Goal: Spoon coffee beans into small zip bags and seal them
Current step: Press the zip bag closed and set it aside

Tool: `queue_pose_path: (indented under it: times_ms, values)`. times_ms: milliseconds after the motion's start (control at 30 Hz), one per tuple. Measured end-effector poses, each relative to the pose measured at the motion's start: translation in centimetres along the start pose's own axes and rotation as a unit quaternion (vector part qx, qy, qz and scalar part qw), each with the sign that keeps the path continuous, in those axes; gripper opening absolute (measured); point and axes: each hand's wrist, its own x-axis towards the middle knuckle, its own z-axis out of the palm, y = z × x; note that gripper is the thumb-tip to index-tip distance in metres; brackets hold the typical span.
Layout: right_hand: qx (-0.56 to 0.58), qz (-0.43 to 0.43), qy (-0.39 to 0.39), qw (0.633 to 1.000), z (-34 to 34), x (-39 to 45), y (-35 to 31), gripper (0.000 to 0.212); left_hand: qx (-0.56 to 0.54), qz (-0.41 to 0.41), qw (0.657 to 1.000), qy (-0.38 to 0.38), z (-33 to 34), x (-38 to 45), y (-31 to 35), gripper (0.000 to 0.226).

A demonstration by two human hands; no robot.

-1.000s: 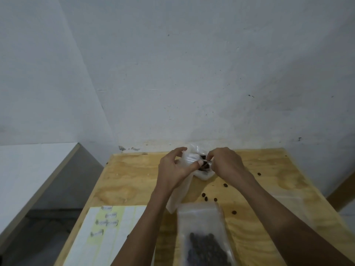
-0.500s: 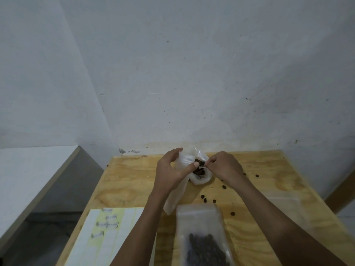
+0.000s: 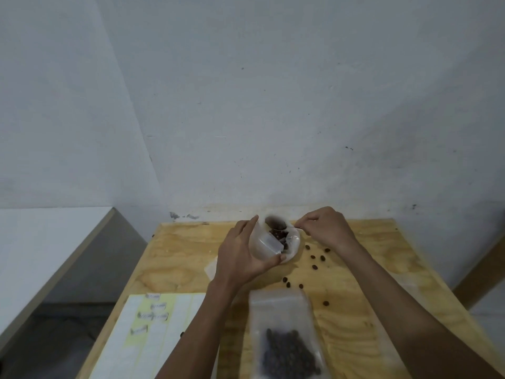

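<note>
Several loose beans (image 3: 315,266) beside filled bag (image 3: 287,337)

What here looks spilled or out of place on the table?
Loose coffee beans lie scattered on the bare plywood table to the right of the open bag that the left hand holds and the right hand feeds; one stray bean sits beside the label sheet. Nothing looks damaged.
</note>
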Motion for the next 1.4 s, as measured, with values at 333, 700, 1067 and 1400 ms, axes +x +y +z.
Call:
queue_pose_path:
  times_ms: [333, 700, 1067, 1400]
  values:
    - [-0.145, -0.105, -0.063, 0.982, -1.0, -1.7, -2.5, 0.028, -0.038, -0.013, 0.999, 0.001, 0.3, 0.8, 0.2, 0.110]
    - [-0.155, -0.062, 0.024, 0.986, -0.5, -1.6, -1.5, 0.029, -0.077, -0.008, 0.997, 0.029, -0.4, -0.7, -0.3, 0.101]
    - [-0.218, 0.004, 0.062, 0.974, 3.7, -1.1, -0.2, 0.033, -0.142, -0.062, 0.988, 0.022, -0.5, -0.5, -0.1, 0.093]
    - [-0.037, 0.026, -0.034, 0.998, 4.5, -0.1, 0.8, 0.025, -0.306, -0.133, 0.942, 0.047, 0.0, 1.2, 1.7, 0.080]
